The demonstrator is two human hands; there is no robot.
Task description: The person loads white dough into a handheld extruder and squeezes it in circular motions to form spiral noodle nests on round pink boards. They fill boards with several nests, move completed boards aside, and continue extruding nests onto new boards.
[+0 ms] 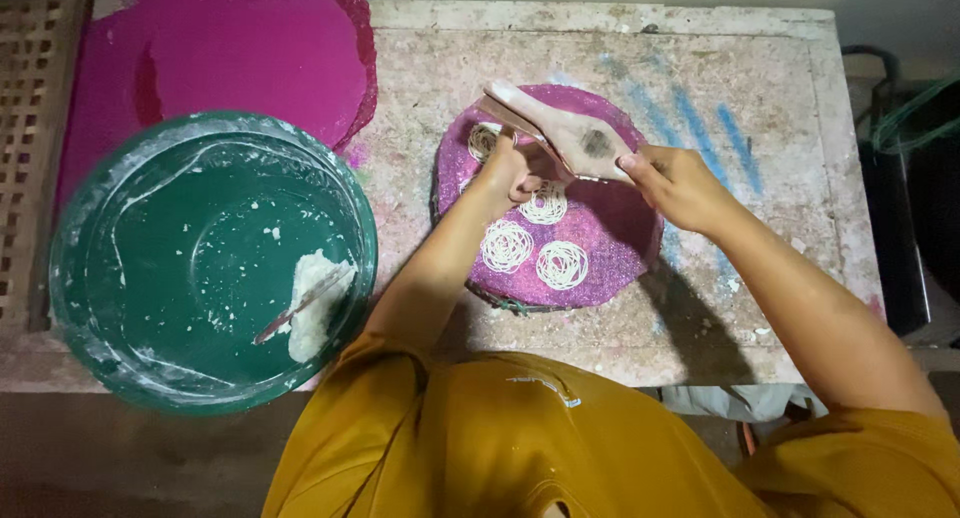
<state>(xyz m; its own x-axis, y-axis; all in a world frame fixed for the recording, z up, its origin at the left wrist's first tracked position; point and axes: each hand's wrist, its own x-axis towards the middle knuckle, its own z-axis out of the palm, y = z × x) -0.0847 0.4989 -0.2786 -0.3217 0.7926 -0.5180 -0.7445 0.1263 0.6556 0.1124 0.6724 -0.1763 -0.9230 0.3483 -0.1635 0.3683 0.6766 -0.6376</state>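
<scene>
A round pink woven mat point(610, 248) lies on the worn stone table point(780, 98). Several white coils of thin dough strands point(561, 265) sit on it. Above the mat I hold a wooden press point(570, 138) with long flat handles. My left hand point(512, 173) grips the press from below, over the mat's upper left. My right hand point(680, 183) clasps the near end of the upper handle. A coil under the press is partly hidden.
A large green basin point(210, 263) stands at the left with a lump of white dough point(315, 303) and a spoon in it. Stacked pink mats point(250, 58) lie behind it. A woven crate point(35, 128) is at the far left.
</scene>
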